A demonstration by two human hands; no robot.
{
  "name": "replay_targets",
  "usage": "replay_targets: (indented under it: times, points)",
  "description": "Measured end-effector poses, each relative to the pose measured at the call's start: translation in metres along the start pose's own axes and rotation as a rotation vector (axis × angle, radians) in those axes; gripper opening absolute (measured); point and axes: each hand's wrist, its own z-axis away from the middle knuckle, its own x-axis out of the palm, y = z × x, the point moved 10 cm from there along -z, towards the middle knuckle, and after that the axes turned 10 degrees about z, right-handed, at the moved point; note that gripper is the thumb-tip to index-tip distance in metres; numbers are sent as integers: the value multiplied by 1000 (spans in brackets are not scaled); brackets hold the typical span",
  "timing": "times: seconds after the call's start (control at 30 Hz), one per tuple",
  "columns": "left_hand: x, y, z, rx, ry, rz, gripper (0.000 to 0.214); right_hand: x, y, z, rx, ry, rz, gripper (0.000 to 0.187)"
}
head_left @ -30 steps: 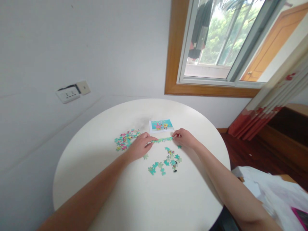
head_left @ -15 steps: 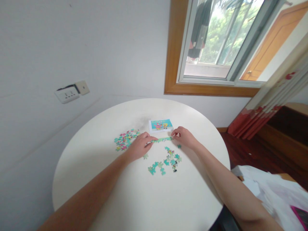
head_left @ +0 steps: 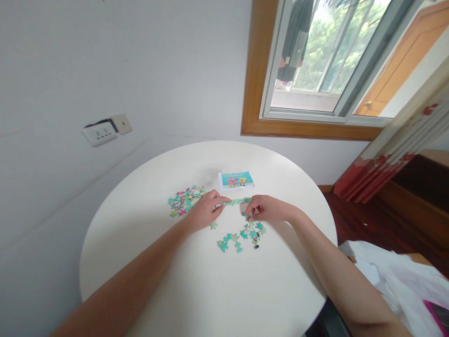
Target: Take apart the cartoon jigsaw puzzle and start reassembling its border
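Note:
A thin strip of joined green puzzle pieces (head_left: 235,202) lies below the picture box. My left hand (head_left: 206,209) rests at its left end, index finger stretched out onto the strip and thumb apart. Just below the strip's right part, my right hand (head_left: 263,207) is closed in a pinch on a teal puzzle piece (head_left: 243,209), partly hidden by the fingers. Directly below that hand lies a cluster of loose puzzle pieces (head_left: 253,232). A smaller teal and green group (head_left: 228,242) is to its left. One pale green piece (head_left: 213,225) sits under my left hand.
A small box with a cartoon picture (head_left: 236,180) stands behind the strip on the round white table (head_left: 196,290). A pile of mixed puzzle pieces (head_left: 184,200) lies left of my left hand. White plastic bags (head_left: 393,276) are at the right, beyond the table edge.
My right hand has moved from the strip's right end down and slightly left, to a teal piece above the cluster. My left hand stays on the strip.

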Motion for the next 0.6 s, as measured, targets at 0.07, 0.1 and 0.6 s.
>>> replay_targets:
  times: [0.07,0.1,0.6]
  points:
    - [0,0,0,-3,1,10,31,4,-6,1,-45,-39,17,24]
    - [0,0,0,-4,2,15,31,7,-10,1,-67,-64,20,24]
    - [1,-3,1,-1,11,21,31,9,-21,16,-80,-214,26,22]
